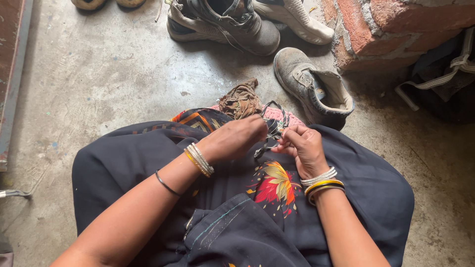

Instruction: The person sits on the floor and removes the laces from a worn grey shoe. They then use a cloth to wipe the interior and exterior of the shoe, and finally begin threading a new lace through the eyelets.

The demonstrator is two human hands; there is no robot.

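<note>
Pinching a thin dark cord (267, 143) between us, we have both hands up over the lap, and the work looks to be somewhere in its middle, as far as we can judge: the cord is already gathered and looped at the knees, yet its loose end hangs free below the fingers and nothing looks finished off.

Our left hand (236, 138) curls down over the cord's upper part, its grip drawn together on it, though the fingertips are hidden under the knuckles, so we cannot tell exactly how they hold. Our right hand (304, 146) has thumb and forefinger clamped on the same cord just beside the left, with the other fingers folded in.

The cord itself is narrow and black. It arches up in a loop above the hands, against a pink patterned cloth (289, 117), then runs down between the two hands and ends on the dark skirt (123, 158) near a printed red and yellow flower (277, 185). Whether it is a lace or a strap, we cannot say.

A crumpled brown rag (241, 100) lies on the concrete floor (99, 74) just past the knees. Beyond it stand worn grey shoes (222, 24), one dusty boot (311, 86) and a brick wall (391, 24).
</note>
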